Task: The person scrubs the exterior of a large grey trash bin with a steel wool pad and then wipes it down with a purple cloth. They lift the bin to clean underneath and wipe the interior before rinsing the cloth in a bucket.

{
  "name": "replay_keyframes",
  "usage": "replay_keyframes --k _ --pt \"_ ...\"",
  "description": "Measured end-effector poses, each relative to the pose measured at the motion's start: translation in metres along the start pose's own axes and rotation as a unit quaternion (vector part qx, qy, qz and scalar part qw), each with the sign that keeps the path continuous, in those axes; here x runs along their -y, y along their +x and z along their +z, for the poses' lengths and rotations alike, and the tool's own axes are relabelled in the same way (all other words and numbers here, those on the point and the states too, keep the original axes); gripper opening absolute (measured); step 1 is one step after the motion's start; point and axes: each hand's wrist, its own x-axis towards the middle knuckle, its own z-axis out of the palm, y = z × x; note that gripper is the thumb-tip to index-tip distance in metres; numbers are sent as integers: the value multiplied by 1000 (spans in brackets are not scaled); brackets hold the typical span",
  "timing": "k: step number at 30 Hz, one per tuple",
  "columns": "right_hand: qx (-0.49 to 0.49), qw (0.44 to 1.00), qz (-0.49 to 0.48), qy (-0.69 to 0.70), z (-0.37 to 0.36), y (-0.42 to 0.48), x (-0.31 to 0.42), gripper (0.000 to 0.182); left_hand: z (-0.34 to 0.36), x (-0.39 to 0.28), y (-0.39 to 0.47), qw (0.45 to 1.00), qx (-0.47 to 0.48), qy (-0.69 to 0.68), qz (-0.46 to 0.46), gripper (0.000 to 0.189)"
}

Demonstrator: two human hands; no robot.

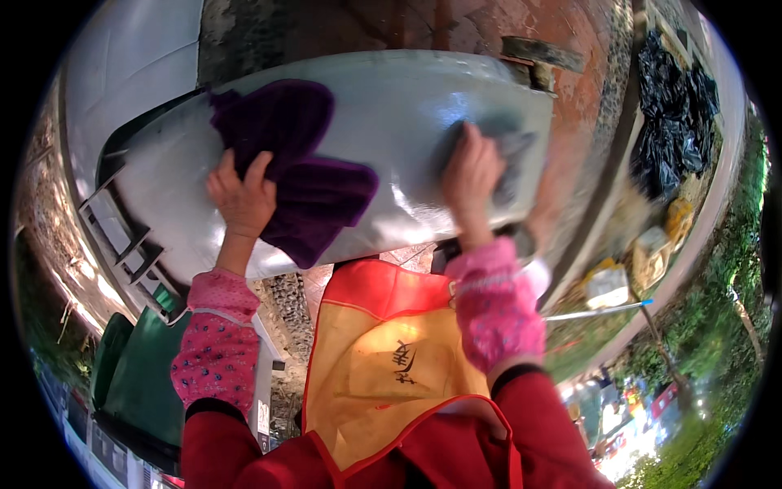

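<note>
A purple cloth (293,177) lies loosely folded on a pale, glossy tabletop (391,116). My left hand (244,195) rests at the cloth's near left edge with its fingers spread on or beside the fabric; whether it pinches the cloth I cannot tell. At the right part of the tabletop my right hand (473,168) holds a dark grey cloth (516,153), pressed against the surface. Both the hand and that cloth are blurred. Pink patterned sleeve covers and a yellow apron with red trim (397,342) are on me.
Green bins (146,367) stand at the lower left, near a metal rack (137,250). Black plastic bags (666,116) hang at the upper right, with several plastic containers (650,257) below them. A wooden piece (544,54) stands beyond the tabletop's far right corner.
</note>
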Motion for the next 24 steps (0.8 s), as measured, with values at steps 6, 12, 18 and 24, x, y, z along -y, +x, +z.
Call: replay_keyframes --k 6,12,18,24 --pt "56 993 -85 52 -49 42 -12 25 1 2 -2 999 -11 -37 -7 43" --pt "44 974 197 103 -75 74 -120 42 -3 5 0 998 -14 -64 9 42" --pt "64 908 373 181 -12 29 -166 38 6 11 -7 999 24 -33 33 42" --pt "53 838 477 260 -5 -1 -271 32 -15 -33 33 994 35 -92 55 38"
